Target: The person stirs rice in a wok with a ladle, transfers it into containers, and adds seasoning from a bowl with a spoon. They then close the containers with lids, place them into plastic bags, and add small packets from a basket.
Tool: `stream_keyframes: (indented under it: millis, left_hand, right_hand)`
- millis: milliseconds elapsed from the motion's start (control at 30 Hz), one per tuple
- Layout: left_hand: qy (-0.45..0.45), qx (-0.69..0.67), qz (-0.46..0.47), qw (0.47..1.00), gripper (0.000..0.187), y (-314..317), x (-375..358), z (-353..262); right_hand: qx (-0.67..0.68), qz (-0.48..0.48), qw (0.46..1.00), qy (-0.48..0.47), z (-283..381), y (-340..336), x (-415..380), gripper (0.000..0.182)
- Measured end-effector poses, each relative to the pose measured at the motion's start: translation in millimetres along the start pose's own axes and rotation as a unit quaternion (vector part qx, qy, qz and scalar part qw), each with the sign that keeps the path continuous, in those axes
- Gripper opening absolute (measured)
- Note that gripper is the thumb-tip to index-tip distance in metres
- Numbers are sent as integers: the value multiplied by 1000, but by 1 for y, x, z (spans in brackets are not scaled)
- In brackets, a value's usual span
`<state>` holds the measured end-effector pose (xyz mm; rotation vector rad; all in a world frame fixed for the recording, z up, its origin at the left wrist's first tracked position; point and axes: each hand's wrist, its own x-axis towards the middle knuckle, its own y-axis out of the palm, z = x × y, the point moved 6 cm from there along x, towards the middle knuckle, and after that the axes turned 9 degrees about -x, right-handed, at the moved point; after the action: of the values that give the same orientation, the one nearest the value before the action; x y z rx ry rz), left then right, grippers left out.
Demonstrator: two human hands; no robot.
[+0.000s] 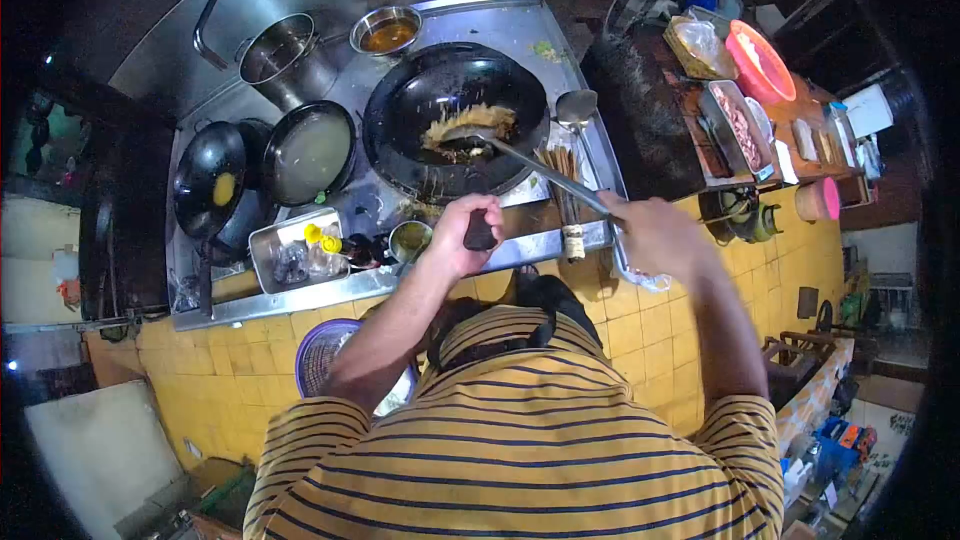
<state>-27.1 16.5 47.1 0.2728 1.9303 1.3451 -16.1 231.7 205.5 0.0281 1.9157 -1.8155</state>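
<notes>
Metal ladle [548, 173] — slanting forward-left into the wok [401, 112].

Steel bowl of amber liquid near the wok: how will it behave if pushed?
The bowl would probably slide rather than roll: it sits upright on a smooth-looking metal counter. The amber liquid would likely slosh, maybe spill if jolted, since the top is open.

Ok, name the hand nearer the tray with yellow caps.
Left. The left hand is right of the tray; the right hand, on the long utensil, is much farther right.
</notes>
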Motion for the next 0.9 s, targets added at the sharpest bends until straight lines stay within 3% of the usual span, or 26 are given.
stream_keyframes:
  millis: [33, 100, 167, 200, 267, 300, 333, 367, 433, 600, 733, 833, 900]
  left_hand:
    - [6, -13, 33, 999, 8, -5, 8, 0]
    - [18, -7, -17, 1000, 10, -63, -7, 32]
    - [93, 267, -95, 955, 7, -90, -32, 49]
    - [96, 270, -91, 954, 7, -91, -23, 41]
    - [50, 163, -91, 981, 9, -107, -21, 45]
    - [50, 172, 66, 982, 15, -91, -9, 35]
    - [-1, -10, -35, 999, 19, -78, -3, 30]
    - [37, 8, -30, 999, 23, -75, 11, 17]
    - [10, -52, -44, 998, 21, -88, 30, 3]
    - [-12, 3, -19, 1000, 17, -85, 28, -15]
    - [2, 140, -54, 989, 23, -71, -36, 1]
    - [2, 212, -67, 975, 28, -43, -95, 50]
    - [-16, 279, -73, 957, 31, -17, -115, 89]
  right_hand:
    - [-34, -3, 999, 33, -10, 26, 18, 64]
    - [-16, -12, 997, 74, -27, 73, 30, 71]
    - [31, -86, 994, 65, -34, 101, 20, 76]
    - [39, -134, 989, 47, -32, 106, 8, 74]
    - [106, -187, 976, 25, -30, 128, -14, 68]
    - [165, -195, 966, 24, -28, 151, -20, 65]
    - [203, -227, 952, 18, -24, 172, -23, 62]
    - [216, -259, 941, 4, -14, 180, -22, 65]
    - [247, -237, 939, 29, 2, 199, -13, 67]
    - [296, -186, 932, 93, 12, 216, 8, 59]
    - [388, -272, 872, 124, -4, 197, -54, 53]
    - [413, -244, 849, 223, -33, 221, -120, 47]
    - [470, -204, 813, 276, -63, 257, -170, 32]
